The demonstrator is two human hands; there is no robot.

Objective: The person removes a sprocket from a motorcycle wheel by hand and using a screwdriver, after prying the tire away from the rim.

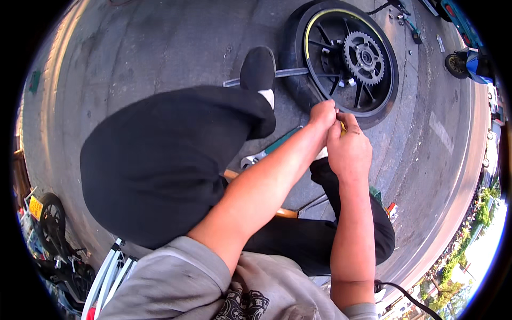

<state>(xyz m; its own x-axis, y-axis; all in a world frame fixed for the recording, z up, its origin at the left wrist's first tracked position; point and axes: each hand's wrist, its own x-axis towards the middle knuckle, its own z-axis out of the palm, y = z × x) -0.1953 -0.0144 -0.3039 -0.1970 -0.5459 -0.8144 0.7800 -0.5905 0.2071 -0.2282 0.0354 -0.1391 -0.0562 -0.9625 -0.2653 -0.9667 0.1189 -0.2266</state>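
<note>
A motorcycle wheel lies flat on the ground at the upper right, with a black tyre (292, 45), a dark spoked rim with a yellow stripe, and a toothed sprocket (350, 52) on its hub. My left hand (323, 114) is closed at the wheel's near edge; what its fingers grip is hidden. Close beside it, my right hand (350, 148) has curled fingers around a small yellow thing (343, 128), mostly covered. A flat metal bar (291, 73) reaches from beside my shoe across the tyre to the rim.
Between my legs lies an adjustable wrench (253, 160) near a teal tool (284, 140). A hammer (414, 33) and small metal parts lie beyond the wheel. A parked motorcycle (52, 224) stands at lower left, a blue one (476, 66) at far right. A black cable (408, 296) runs at lower right.
</note>
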